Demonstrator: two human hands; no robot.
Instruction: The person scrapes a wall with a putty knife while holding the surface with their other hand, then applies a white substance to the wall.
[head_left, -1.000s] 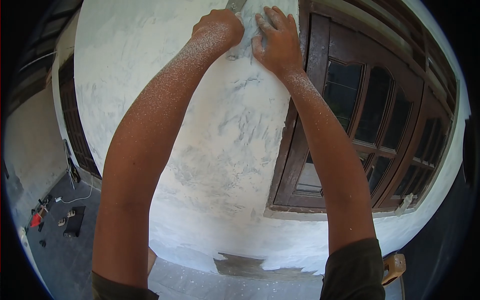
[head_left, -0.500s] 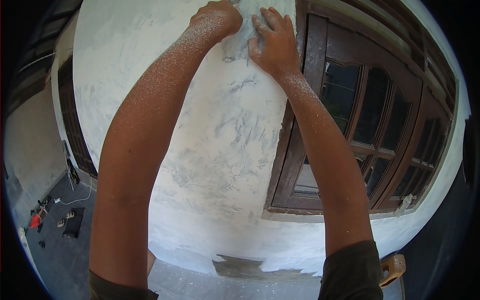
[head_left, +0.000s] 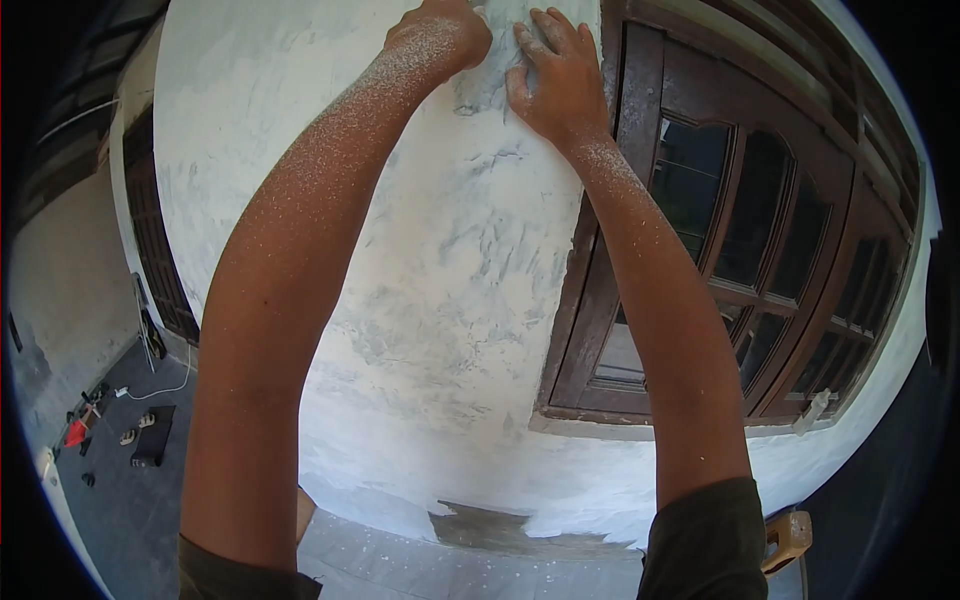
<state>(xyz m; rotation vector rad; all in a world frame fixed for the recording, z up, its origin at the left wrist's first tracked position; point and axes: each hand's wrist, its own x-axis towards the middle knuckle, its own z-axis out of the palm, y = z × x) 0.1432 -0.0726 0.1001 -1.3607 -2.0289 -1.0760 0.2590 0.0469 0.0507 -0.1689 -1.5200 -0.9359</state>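
Observation:
At the upper edge of the view, my left hand (head_left: 440, 35) is closed in a fist against the wall (head_left: 450, 270), which is white with grey smears. A small pale bit shows beside its fingers, but what they grip is hidden. To its right, my right hand (head_left: 562, 75) rests on the same wall with fingers spread, close to the brown window frame (head_left: 632, 110). White dust coats both hands and forearms, more thickly on the left.
The wooden window (head_left: 745, 210) with glass panes fills the right side. At lower right stands a wooden piece with a slot (head_left: 789, 540). On the floor at left lie a dark mat (head_left: 152, 436), sandals (head_left: 128, 437), a white cable (head_left: 165, 391) and a red item (head_left: 76, 432).
The view has shifted slightly, so the wall and window sit a little further right. Both hands keep nearly the same pose against the wall.

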